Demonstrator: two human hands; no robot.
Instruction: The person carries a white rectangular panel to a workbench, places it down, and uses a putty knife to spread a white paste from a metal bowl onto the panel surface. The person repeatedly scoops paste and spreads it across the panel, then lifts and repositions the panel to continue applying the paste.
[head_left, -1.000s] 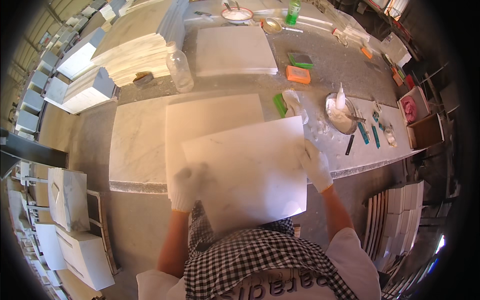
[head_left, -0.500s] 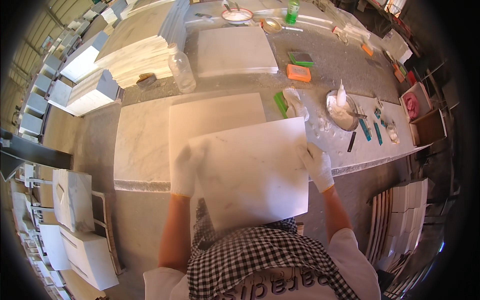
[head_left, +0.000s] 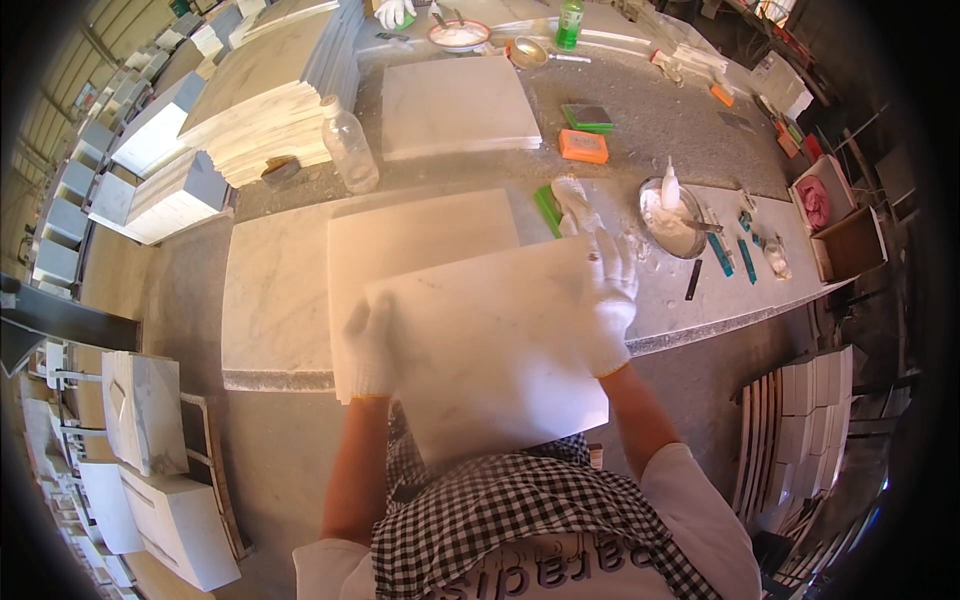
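A square white marble tile [head_left: 480, 350] with faint grey veins is tilted in front of me, its lower edge near my checkered apron. My left hand [head_left: 368, 345], in a white knit glove, grips its left edge. Against its right edge lies my right hand [head_left: 612, 295], also gloved, with fingers stretched out and pointing away from me. Behind this tile another pale tile [head_left: 430, 225] rests on the marble slab of the bench [head_left: 270, 290]. Just beyond my right fingertips lie a crumpled white glove [head_left: 573, 205] and a green pad [head_left: 547, 208].
A bowl of white paste [head_left: 668, 215] holds a white nozzle bottle, beside teal-handled blades [head_left: 748, 260]. Farther back are an orange block [head_left: 583, 146], a clear bottle [head_left: 348, 150], a stack of tiles [head_left: 270, 90] and flat tiles [head_left: 455, 100]. Another person's gloved hand [head_left: 394, 13] shows at the far edge.
My right hand has shifted from gripping the tile's right edge to lying with stretched fingers higher along it. Another person's gloved hand has appeared at the top. The tile moved slightly left.
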